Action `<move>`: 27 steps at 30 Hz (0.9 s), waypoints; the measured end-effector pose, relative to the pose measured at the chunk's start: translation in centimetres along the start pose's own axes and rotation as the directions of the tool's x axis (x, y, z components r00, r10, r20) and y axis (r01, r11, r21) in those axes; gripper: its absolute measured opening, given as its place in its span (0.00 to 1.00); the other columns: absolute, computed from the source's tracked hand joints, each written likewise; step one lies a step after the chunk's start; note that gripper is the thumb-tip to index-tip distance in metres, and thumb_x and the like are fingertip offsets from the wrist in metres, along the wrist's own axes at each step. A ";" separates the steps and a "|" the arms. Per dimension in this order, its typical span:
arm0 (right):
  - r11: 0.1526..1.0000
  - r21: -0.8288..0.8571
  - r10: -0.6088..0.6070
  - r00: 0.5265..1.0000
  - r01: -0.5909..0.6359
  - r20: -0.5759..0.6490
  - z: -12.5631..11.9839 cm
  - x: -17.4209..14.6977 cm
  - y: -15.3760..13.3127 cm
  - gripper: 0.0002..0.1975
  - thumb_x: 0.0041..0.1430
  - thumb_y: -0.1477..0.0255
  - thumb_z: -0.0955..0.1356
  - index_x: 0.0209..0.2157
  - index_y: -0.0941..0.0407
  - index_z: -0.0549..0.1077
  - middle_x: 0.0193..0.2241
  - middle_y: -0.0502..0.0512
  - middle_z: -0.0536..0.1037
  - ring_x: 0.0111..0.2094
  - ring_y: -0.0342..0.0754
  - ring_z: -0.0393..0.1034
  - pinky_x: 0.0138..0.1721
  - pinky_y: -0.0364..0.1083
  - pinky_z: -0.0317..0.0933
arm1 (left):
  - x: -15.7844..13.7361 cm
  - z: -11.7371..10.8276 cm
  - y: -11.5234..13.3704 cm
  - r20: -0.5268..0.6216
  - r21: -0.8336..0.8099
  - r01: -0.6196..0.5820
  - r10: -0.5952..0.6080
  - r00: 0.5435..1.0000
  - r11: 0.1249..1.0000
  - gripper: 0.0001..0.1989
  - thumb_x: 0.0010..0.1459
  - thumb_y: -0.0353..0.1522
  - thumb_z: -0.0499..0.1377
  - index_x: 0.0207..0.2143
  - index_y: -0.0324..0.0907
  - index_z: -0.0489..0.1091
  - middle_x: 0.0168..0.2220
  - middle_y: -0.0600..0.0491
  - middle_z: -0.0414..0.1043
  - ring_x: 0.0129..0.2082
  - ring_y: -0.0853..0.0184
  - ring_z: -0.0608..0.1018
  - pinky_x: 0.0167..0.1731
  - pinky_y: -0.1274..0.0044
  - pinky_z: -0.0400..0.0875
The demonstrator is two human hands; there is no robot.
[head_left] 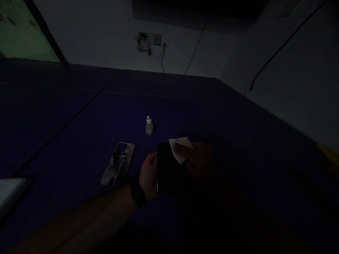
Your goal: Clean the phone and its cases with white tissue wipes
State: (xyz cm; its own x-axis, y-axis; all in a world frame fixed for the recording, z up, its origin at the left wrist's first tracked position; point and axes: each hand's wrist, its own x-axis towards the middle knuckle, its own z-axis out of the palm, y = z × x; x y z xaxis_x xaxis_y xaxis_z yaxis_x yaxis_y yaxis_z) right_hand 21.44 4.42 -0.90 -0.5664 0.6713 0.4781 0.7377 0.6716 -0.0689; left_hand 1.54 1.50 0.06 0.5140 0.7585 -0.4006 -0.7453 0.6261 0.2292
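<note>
My left hand (pixel 149 175), with a dark watch on its wrist, is closed around the left edge of a dark phone (pixel 168 176). A white cloth or tissue (pixel 182 144) lies over the phone's upper right corner. My right hand (pixel 198 157) presses it there, fingers stretched across it; the dim light hides much of this hand. To the left of the phone a patterned phone case (pixel 118 164) with a camera cutout rests on the dark blue surface. A small clear bottle (pixel 149 127) with a white cap stands upright beyond my left hand.
A pale rectangular object (pixel 13 192) lies at the left edge. Something yellow (pixel 328 155) is at the far right, near a long dark object (pixel 304 187). Wall sockets (pixel 149 38) with cables are at the back, and a black cable (pixel 283 49) hangs along the right wall.
</note>
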 end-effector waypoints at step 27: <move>0.999 0.035 0.037 0.999 -0.036 -0.026 0.4 0.2 -0.8 0.30 0.61 0.76 0.63 0.64 0.47 0.70 0.61 0.51 0.76 0.54 0.61 0.66 0.51 0.61 0.55 | 0.6 -0.6 -0.2 0.057 -0.002 -0.023 0.023 0.998 1.000 0.22 0.64 0.43 0.53 0.48 0.37 0.77 0.40 0.43 0.81 0.41 0.53 0.82 0.46 0.65 0.74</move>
State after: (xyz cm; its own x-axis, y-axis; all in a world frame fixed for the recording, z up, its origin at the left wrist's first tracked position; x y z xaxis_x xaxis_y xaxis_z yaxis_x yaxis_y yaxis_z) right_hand 20.59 4.10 -1.06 -0.5293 0.6871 0.4978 0.7441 0.6578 -0.1168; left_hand 1.73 1.70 -0.71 0.5199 0.7820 -0.3439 -0.7577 0.6080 0.2371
